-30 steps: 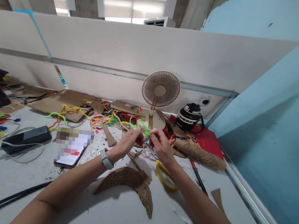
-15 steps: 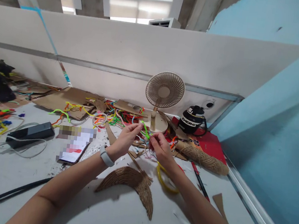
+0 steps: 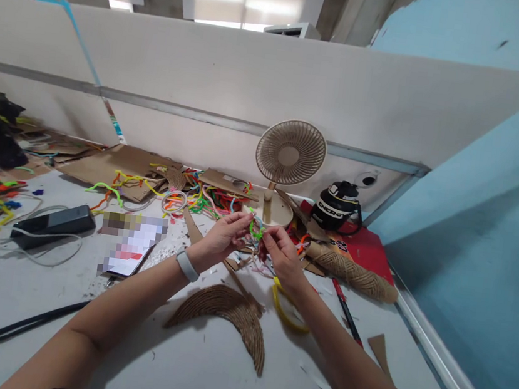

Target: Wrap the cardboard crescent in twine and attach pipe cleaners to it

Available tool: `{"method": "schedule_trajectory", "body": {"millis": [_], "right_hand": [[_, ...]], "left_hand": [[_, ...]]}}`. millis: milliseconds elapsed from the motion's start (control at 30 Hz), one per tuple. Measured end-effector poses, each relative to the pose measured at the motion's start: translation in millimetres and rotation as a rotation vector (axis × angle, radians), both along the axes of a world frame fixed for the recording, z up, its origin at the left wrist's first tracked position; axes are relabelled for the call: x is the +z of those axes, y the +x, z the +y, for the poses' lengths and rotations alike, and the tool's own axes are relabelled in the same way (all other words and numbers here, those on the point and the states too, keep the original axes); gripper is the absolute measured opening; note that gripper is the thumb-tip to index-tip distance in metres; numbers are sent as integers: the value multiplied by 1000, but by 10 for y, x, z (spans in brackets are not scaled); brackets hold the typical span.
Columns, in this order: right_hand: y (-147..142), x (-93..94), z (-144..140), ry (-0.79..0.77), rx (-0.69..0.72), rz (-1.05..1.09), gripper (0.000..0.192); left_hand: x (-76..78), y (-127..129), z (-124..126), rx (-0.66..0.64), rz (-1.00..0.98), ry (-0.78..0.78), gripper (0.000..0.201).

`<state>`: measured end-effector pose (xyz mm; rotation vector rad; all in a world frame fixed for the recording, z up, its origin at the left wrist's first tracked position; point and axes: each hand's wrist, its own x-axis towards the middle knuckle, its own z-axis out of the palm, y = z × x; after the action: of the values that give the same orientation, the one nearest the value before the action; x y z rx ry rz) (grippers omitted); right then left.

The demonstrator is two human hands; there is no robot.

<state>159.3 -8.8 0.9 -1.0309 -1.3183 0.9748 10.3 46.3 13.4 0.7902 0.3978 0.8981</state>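
My left hand [image 3: 221,237] and my right hand [image 3: 280,254] meet above the white table [image 3: 199,376], both pinching a green pipe cleaner [image 3: 255,227] bent into a small loop between the fingertips. A pale band sits on my left wrist [image 3: 185,265]. Just beneath my arms lies a curved crescent of twine-wrapped cardboard [image 3: 230,314]. A yellow pipe cleaner loop [image 3: 286,308] rests under my right wrist.
A pile of coloured pipe cleaners [image 3: 202,197] and cardboard sheets [image 3: 115,170] lies behind my hands. A small beige fan [image 3: 289,160] and a black bottle [image 3: 337,207] stand at the back. A phone [image 3: 132,248], power bank [image 3: 54,226], twine cone [image 3: 349,272] and red pen [image 3: 344,309] surround me.
The green pipe cleaner has been curled from a long straight strand into a small loop between my fingertips. My hands stayed close together; the view shifted slightly.
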Motion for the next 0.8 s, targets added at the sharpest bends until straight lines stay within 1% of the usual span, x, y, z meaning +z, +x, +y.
{"method": "schedule_trajectory", "body": {"millis": [100,300,467,567,667,800], "right_hand": [[-3,-28,7,-13,-32,17,40],[-27,-58,49,-104,-78,108,42],[36,19,243,-146,-159,262,43],[83,34,296,-175,-183,280,44],[66,-42,200,-174,-195,213,41],[-34,-215,-12,-164,-211,111,41]], "left_hand": [[-27,-15,34,10,22,-9,42],[-59,-27,73,64,77,86,41],[-49,-16,77,153,101,51,41],[-67,-9,80,172,97,34,41],[-85,2,70,177,86,14,41],[-118,29,48,175,91,9,40]]}}
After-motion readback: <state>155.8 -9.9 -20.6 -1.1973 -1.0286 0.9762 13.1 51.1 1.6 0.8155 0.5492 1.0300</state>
